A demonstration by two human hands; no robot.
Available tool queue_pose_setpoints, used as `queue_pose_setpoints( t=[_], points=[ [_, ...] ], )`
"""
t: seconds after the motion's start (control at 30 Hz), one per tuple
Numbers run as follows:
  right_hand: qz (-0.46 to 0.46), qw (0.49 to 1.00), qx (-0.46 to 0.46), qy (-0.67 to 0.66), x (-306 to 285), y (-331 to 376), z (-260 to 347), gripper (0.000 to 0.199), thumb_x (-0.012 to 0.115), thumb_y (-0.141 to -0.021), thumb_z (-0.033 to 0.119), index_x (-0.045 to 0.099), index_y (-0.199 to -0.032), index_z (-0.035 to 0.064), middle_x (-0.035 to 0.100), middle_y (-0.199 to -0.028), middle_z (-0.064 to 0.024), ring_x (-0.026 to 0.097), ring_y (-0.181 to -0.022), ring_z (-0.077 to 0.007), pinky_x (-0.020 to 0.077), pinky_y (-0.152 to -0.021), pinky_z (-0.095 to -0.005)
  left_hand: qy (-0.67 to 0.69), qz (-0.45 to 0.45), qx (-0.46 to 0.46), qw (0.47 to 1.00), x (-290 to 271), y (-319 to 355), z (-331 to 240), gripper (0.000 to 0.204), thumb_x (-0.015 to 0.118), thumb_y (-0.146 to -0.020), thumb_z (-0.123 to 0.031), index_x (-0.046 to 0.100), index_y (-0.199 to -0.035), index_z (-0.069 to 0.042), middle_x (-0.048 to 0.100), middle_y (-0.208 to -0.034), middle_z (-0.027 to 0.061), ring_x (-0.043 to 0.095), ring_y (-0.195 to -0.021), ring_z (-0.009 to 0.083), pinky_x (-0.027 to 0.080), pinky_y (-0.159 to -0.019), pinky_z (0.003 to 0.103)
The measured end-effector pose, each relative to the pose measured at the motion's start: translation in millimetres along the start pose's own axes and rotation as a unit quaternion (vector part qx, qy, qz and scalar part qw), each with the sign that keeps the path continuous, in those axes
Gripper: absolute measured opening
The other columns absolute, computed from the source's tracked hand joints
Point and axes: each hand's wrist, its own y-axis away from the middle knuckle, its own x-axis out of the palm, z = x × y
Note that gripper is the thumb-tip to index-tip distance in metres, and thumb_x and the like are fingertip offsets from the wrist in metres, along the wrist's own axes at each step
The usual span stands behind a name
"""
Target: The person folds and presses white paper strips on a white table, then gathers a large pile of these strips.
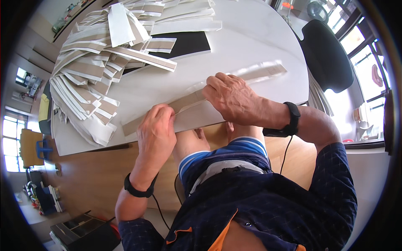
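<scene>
A long flat cardboard piece [255, 73], white with a tan strip along it, lies across the near edge of the white table [251, 37]. My left hand [155, 129] presses on its left part, fingers curled over the fold near the table edge. My right hand [232, 98] lies flat on its middle, fingertips pressing the tan strip down. Both wrists wear black bands with thin cables. The right end of the piece reaches free toward the table's right side.
A large heap of similar white-and-tan folded pieces [96, 67] covers the table's left and far side. A black flat sheet [188, 44] lies beside it. A black chair [326, 54] stands at the right. Wooden floor shows below; a dark box [83, 230] sits at lower left.
</scene>
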Motion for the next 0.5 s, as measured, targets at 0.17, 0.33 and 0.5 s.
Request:
queue_pose_setpoints(
  t=[0.17, 0.33, 0.5],
  points=[
    [-0.046, 0.989, -0.008, -0.141, -4, 20, -19, 0.019, 0.069, -0.091, 0.014, 0.067, -0.105, 0.0014, 0.063, -0.104, -0.0155, 0.065, -0.101, -0.0344, 0.0569, -0.088, -0.0458, 0.033, 0.009, -0.045, 0.998, -5, -6, -2, 0.018, 0.072, -0.088, 0.002, 0.067, -0.104, -0.002, 0.071, -0.109, 0.0130, 0.069, -0.099, 0.0371, 0.056, -0.083, 0.048],
    [-0.061, 0.994, 0.056, -0.073, -5, 44, -27, 0.037, 0.084, -0.084, 0.006, 0.074, -0.119, 0.0024, 0.066, -0.109, -0.0138, 0.067, -0.101, -0.0316, 0.0597, -0.083, -0.0433, -0.053, 0.004, 0.045, 0.998, -2, -19, -20, 0.027, 0.080, -0.083, -0.007, 0.072, -0.109, -0.003, 0.069, -0.104, 0.0112, 0.067, -0.100, 0.0347, 0.056, -0.085, 0.046],
    [-0.016, 0.991, 0.083, -0.105, -5, 45, -31, 0.021, 0.072, -0.085, 0.004, 0.071, -0.105, 0.0030, 0.062, -0.104, -0.0146, 0.063, -0.100, -0.0338, 0.0562, -0.087, -0.0459, 0.008, 0.041, 0.044, 0.998, 30, -47, -40, 0.017, 0.079, -0.084, -0.009, 0.074, -0.099, -0.002, 0.069, -0.102, 0.0110, 0.067, -0.098, 0.0348, 0.056, -0.084, 0.046]
  ],
)
